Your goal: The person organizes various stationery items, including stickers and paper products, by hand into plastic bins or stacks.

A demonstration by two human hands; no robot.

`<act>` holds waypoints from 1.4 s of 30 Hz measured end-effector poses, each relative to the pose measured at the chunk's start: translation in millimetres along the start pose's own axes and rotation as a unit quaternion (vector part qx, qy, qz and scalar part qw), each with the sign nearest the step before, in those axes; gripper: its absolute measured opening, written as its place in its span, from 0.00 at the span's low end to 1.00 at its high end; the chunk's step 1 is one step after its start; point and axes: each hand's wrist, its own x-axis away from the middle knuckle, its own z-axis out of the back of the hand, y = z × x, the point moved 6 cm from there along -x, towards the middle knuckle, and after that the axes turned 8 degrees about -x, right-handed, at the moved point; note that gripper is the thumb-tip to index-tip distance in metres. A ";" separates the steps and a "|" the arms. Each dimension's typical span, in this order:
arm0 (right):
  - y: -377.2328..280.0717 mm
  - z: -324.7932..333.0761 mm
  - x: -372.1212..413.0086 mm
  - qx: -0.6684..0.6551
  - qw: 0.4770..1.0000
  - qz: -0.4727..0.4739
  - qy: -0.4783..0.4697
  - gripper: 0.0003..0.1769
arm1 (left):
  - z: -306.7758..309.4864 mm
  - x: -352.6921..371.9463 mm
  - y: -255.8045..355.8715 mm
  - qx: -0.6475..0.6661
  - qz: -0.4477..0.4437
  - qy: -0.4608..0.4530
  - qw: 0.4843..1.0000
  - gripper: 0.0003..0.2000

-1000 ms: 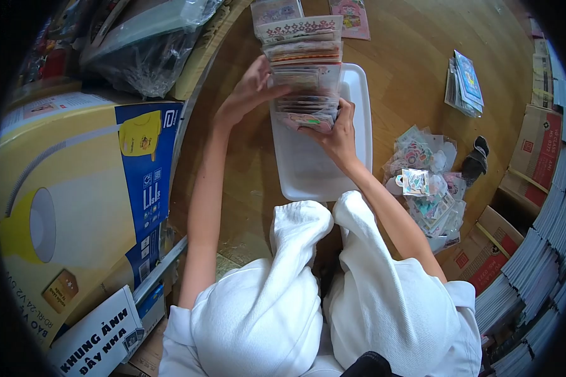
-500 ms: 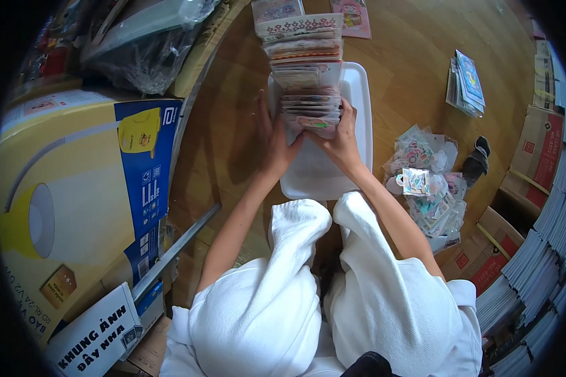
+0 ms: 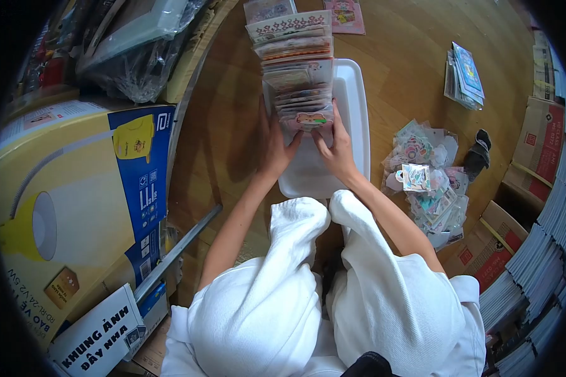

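Note:
A long row of flat sticker packets in clear sleeves (image 3: 299, 78) stands on edge, leaning, along a white plastic tray (image 3: 353, 125). The row runs past the tray's far end. My left hand (image 3: 275, 149) is closed against the left side of the nearest packets, its thumb at their front. On the opposite side, my right hand (image 3: 337, 149) presses the same packets, with its thumb also at the front face. The foremost packet (image 3: 308, 120) bears a pink and green picture. Some fingers of both hands are hidden along the packets' sides.
To the right lies a loose heap of stickers (image 3: 431, 188) beside a dark crumpled object (image 3: 478, 154). A small stack of packets (image 3: 464, 78) sits farther back. A lamp box (image 3: 75, 188) stands left, near a metal bar (image 3: 182, 245). Cardboard boxes (image 3: 534, 147) line the right.
The view has shifted slightly. My right thumb has moved away from my left thumb, leaving a wider gap at the front of the packets. Both hands stay at the row's near end.

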 end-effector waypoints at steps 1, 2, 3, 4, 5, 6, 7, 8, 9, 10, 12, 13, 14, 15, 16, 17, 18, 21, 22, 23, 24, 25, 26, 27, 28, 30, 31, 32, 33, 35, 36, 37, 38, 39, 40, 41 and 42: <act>3.9 0.1 0.7 0.014 1.000 -0.005 -0.007 0.45 | 0.4 0.8 -0.1 0.017 0.007 0.012 1.000 0.42; 9.5 -0.6 2.3 0.028 0.999 -0.009 -0.013 0.45 | 0.4 1.5 0.3 0.033 0.013 0.023 0.999 0.42; 10.9 -1.4 2.0 0.039 0.999 -0.004 -0.014 0.46 | 2.0 1.2 1.3 0.049 0.020 0.035 0.998 0.42; 12.2 -2.3 1.7 0.050 0.999 0.001 -0.014 0.46 | 3.4 0.9 2.7 0.043 0.017 0.035 0.998 0.42; 12.6 -4.7 0.8 0.058 0.998 0.016 -0.006 0.46 | 5.4 0.2 3.6 0.036 0.013 0.034 0.999 0.43; 9.9 -6.3 -0.9 0.056 0.998 0.025 -0.003 0.46 | 6.5 -0.2 4.1 0.030 0.009 0.033 0.999 0.43; 7.2 -8.0 -2.5 0.054 0.998 0.034 0.000 0.46 | 7.4 -0.7 4.0 0.026 0.011 0.033 0.999 0.43; 5.2 -8.6 -4.2 0.042 0.998 0.037 -0.002 0.46 | 8.2 -1.1 4.0 0.022 0.012 0.034 0.999 0.43; 3.4 -9.2 -5.2 0.030 0.999 0.040 -0.003 0.45 | 8.7 -1.0 3.7 0.018 0.015 0.034 0.999 0.43; 2.7 -8.4 -5.4 0.047 0.998 0.051 -0.002 0.46 | 8.7 -1.2 3.4 0.018 0.017 0.033 0.999 0.43; -1.9 -6.0 -6.3 0.081 0.994 0.075 0.000 0.48 | 8.0 -1.5 2.6 0.018 0.023 0.033 0.999 0.43; -4.7 -4.6 -6.4 0.100 0.992 0.072 0.009 0.49 | 7.5 -0.9 2.2 0.010 0.032 0.033 0.999 0.43; -8.1 -3.2 -5.1 0.117 0.991 0.069 0.017 0.49 | 6.9 0.5 2.4 0.002 0.040 0.032 0.999 0.42; -11.7 -2.5 -4.4 0.135 0.988 0.065 0.026 0.49 | 6.3 1.8 2.0 -0.007 0.048 0.031 0.998 0.42; -8.4 -1.2 -3.2 0.165 0.985 0.047 0.037 0.49 | 6.1 2.6 2.1 -0.005 0.049 0.035 0.998 0.41; -2.9 0.7 -1.1 0.195 0.979 0.028 0.047 0.48 | 5.7 3.5 2.2 -0.003 0.050 0.038 0.998 0.41; 0.9 3.2 0.5 0.225 0.973 0.008 0.057 0.48 | 4.7 4.7 1.6 -0.001 0.051 0.041 0.998 0.40; 9.8 4.1 -3.5 0.167 0.985 0.001 0.035 0.45 | 0.7 4.8 -2.3 0.032 0.049 0.041 0.997 0.40; 10.1 3.6 -2.5 0.160 0.986 0.004 0.036 0.45 | -0.1 5.3 -3.1 0.034 0.044 0.036 0.998 0.40; 10.3 2.6 -2.2 0.154 0.987 0.009 0.038 0.45 | -0.7 5.1 -4.1 0.037 0.040 0.032 0.998 0.40; 9.9 2.4 -2.3 0.148 0.988 0.014 0.039 0.44 | -1.1 4.3 -3.7 0.039 0.035 0.028 0.998 0.41; 9.6 2.6 -2.1 0.151 0.988 0.018 0.039 0.44 | -0.6 4.3 -3.5 0.038 0.037 0.034 0.998 0.40; 9.3 2.7 -2.2 0.154 0.987 0.022 0.039 0.44 | 0.2 4.7 -3.1 0.037 0.039 0.040 0.998 0.40; 8.3 2.8 -2.6 0.157 0.987 0.026 0.039 0.44 | 0.4 5.2 -4.0 0.035 0.040 0.045 0.998 0.40; 7.9 2.4 -2.4 0.156 0.987 0.025 0.035 0.43 | -1.8 6.6 -7.8 0.051 0.053 0.040 0.996 0.39; 6.8 1.6 -1.9 0.154 0.987 0.024 0.029 0.43 | -5.5 8.2 -14.4 0.082 0.076 0.029 0.993 0.38; 7.2 1.2 -1.5 0.154 0.987 0.025 0.030 0.43 | -7.7 8.9 -16.9 0.099 0.092 0.015 0.991 0.38; 8.3 0.6 -1.0 0.155 0.987 0.026 0.031 0.42 | -9.9 9.8 -19.1 0.117 0.108 0.001 0.987 0.38; 8.4 -0.2 -0.8 0.155 0.987 0.027 0.032 0.42 | -11.7 10.7 -20.6 0.133 0.124 -0.013 0.983 0.37; 7.8 -1.4 -0.3 0.153 0.987 0.031 0.039 0.42 | -11.3 10.9 -19.8 0.119 0.129 -0.004 0.985 0.37; 7.1 -1.6 -0.6 0.152 0.987 0.034 0.042 0.42 | -11.3 10.8 -18.2 0.112 0.131 0.001 0.985 0.37; 7.5 -1.7 -0.5 0.149 0.987 0.032 0.041 0.41 | 4.6 7.0 -3.8 0.065 0.123 0.069 0.988 0.36; 7.9 -1.6 -0.5 0.147 0.988 0.030 0.041 0.41 | 19.9 6.7 14.0 0.019 0.113 0.137 0.984 0.35; 9.2 -1.2 -0.2 0.145 0.988 0.027 0.041 0.41 | 35.0 10.8 28.9 -0.027 0.103 0.204 0.973 0.34; 10.7 -1.1 0.2 0.154 0.986 0.033 0.046 0.42 | 34.8 21.1 35.7 -0.029 0.062 0.198 0.978 0.31; 12.3 -1.5 0.5 0.163 0.985 0.039 0.050 0.43 | 31.2 35.2 39.8 -0.032 0.021 0.193 0.981 0.28; 13.4 -1.2 0.8 0.172 0.982 0.044 0.055 0.44 | 28.8 40.9 45.5 -0.034 -0.021 0.186 0.982 0.24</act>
